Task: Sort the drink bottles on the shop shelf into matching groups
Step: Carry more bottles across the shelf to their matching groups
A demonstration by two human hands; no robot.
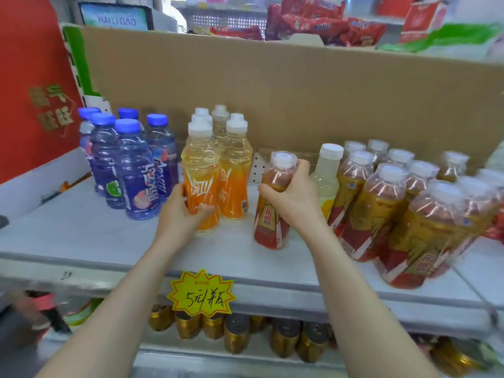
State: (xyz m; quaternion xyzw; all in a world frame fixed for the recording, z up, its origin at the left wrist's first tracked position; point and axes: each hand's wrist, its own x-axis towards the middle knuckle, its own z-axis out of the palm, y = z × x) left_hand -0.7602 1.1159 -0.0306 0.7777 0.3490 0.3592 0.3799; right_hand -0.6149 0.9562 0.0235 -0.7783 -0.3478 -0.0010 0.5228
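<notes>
Both hands are busy in the middle of the sort. The right grip [291, 197] is clamped round the shoulder of a red-and-gold bottle [271, 230], fingers wrapped just under its white cap. The bottle leans to the right, with its base on or only just off the shelf [81, 236]; which of the two cannot be told. The left grip [178, 211] is closed round the label of the front orange bottle [200, 170], which stands upright against the rest of the orange group [236, 170] just behind and to the right of that grip. To the left of the left grip stand the blue-capped bottles [133, 170], already bunched together. Just to the right of the right grip, touching or nearly touching it, is a pale yellow bottle [326, 181], the odd one at the near edge of the red-and-gold group [381, 211], which fills the shelf further right. The step in hand looks like closing up the groups: the left grip steadies or squares the orange one, while the right grip has a stray to take home. The next move probably calls for carrying that bottle rightwards past the pale yellow one and setting it upright among its own kind without knocking the crowded, leaning neighbours; the pale yellow bottle then needs its own place.
</notes>
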